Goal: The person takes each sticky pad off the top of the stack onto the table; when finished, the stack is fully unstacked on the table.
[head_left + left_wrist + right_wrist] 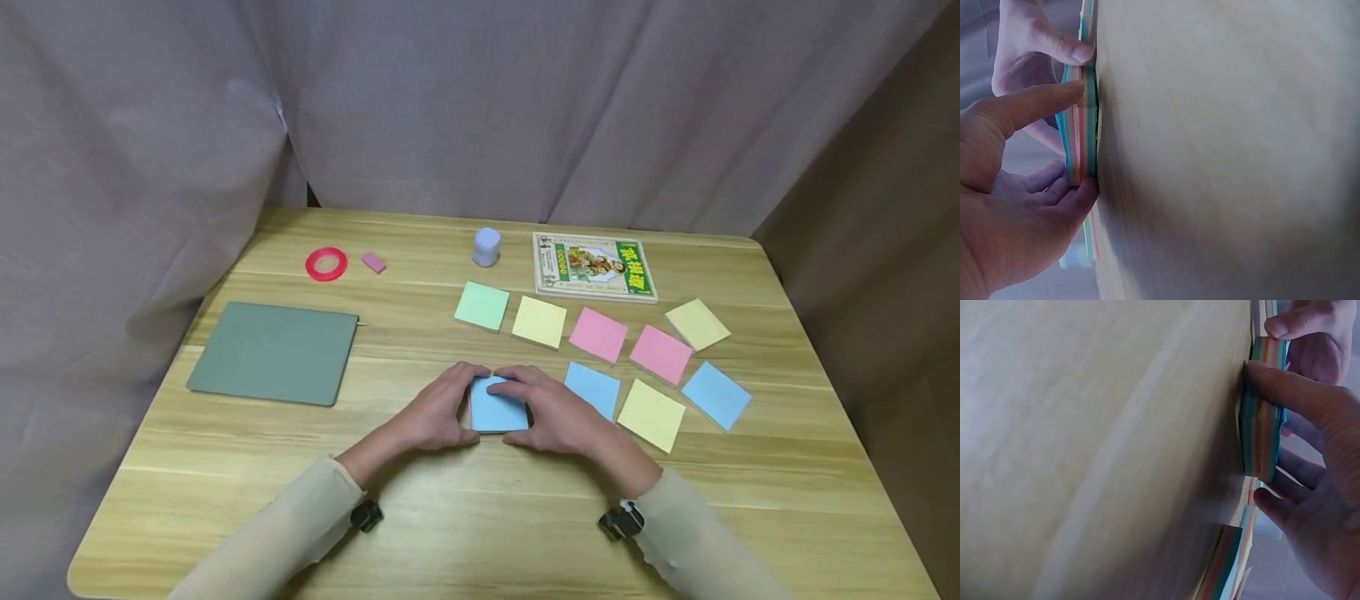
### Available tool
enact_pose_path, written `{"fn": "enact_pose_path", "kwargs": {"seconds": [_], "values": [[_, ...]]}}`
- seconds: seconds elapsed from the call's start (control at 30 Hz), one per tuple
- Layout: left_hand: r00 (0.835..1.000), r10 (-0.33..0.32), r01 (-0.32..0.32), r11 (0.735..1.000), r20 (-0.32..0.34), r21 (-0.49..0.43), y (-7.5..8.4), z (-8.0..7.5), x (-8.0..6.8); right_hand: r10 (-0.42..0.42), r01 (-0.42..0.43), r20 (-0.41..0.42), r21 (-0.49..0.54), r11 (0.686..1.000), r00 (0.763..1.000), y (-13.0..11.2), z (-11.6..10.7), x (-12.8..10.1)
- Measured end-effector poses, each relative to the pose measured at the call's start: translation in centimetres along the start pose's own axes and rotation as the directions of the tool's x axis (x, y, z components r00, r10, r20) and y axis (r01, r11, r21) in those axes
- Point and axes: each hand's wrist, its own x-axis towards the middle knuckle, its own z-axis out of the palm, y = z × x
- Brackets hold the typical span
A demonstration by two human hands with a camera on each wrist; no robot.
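A stack of sticky notes [497,412] with a blue top lies near the middle of the table. My left hand [441,410] grips its left side, thumb at the near edge and fingers around the far corner. From the right, my right hand [558,414] holds the same stack, its thumb at the near edge and a finger over the top. In the left wrist view, the stack's side [1079,144] shows layers of blue, pink, orange and green. The right wrist view shows those layered edges [1261,437] between both thumbs. The stack's underside is hidden.
Several sticky note pads, including a blue one [592,389] and a yellow one [651,415], spread to the right. Behind stand a book [592,267] and a small whitish jar [486,247]. Leftward lie a green notebook [273,354], red tape roll [326,264] and pink eraser [373,262].
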Motion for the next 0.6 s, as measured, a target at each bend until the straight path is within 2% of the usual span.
{"fn": "enact_pose_path", "kwargs": {"seconds": [0.23, 0.43, 0.6], "values": [[1.000, -0.005, 0.005, 1.000, -0.002, 0.005, 0.0, 0.0, 0.1, 0.038, -0.038, -0.018, -0.008, 0.999, 0.999, 0.1, -1.4, -1.0], [1.000, -0.018, 0.018, 1.000, -0.003, -0.001, 0.0, 0.0, 0.1, 0.129, -0.130, -0.045, -0.021, 0.991, 0.991, -0.2, -2.9, -4.0], [1.000, -0.025, 0.025, 1.000, -0.006, -0.008, 0.1, 0.1, 0.1, 0.161, -0.162, -0.047, -0.027, 0.986, 0.986, -0.6, -2.7, -6.9]]}}
